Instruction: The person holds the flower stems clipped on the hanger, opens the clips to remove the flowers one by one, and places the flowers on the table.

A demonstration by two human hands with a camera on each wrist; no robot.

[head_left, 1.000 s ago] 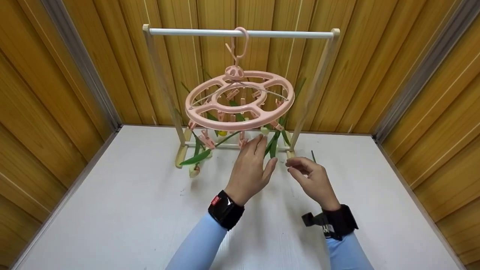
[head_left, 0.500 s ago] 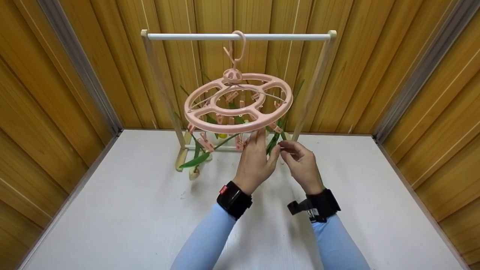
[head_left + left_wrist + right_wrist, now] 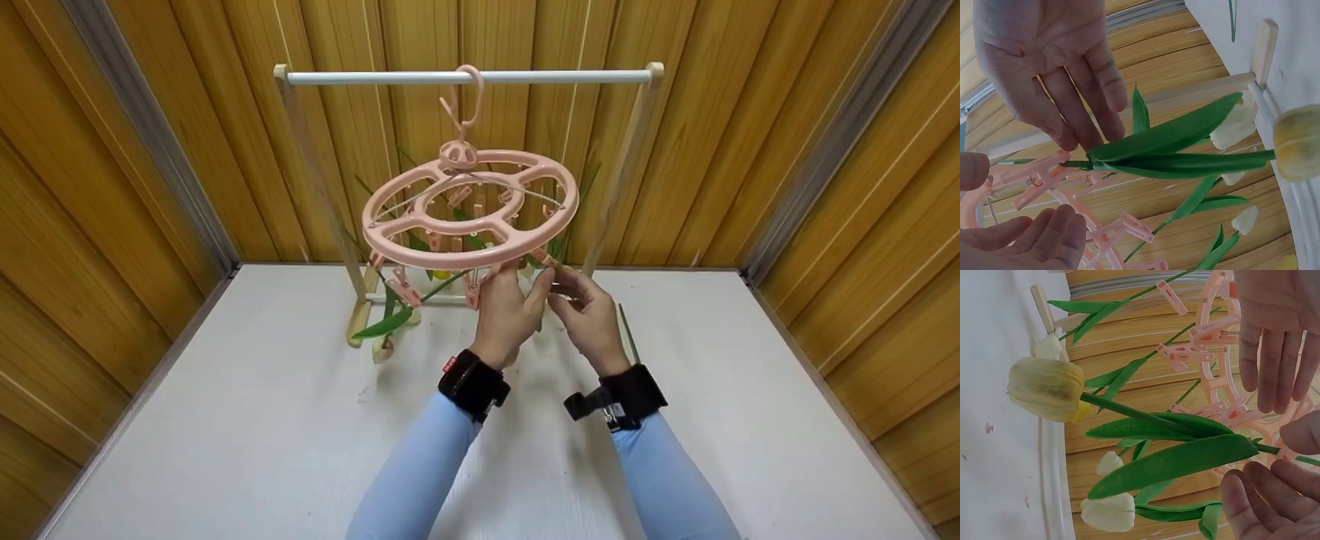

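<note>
A pink round clip hanger (image 3: pixel 450 259) hangs from the white rod (image 3: pixel 465 76) of a wooden rack. Both hands meet under its front right rim. My left hand (image 3: pixel 525 283) reaches up, and its thumb and fingers (image 3: pixel 1033 242) sit around a pink clip (image 3: pixel 1039 177). My right hand (image 3: pixel 564 291) pinches a tulip's green stem (image 3: pixel 1129 413) close to that clip. The stem carries long leaves and ends in a yellow tulip head (image 3: pixel 1047 388) that hangs toward the table. In the head view the hands hide this flower.
More tulips hang from other clips; a green leaf (image 3: pixel 386 322) and a pale bloom (image 3: pixel 382 349) dangle at the rack's left foot. A loose green stem (image 3: pixel 628 334) lies on the white table (image 3: pixel 262 420) beside my right wrist. Wooden walls close in on three sides.
Both hands have risen from above the table to the hanger's front right rim and come together. The right hand closed the gap to the left hand.
</note>
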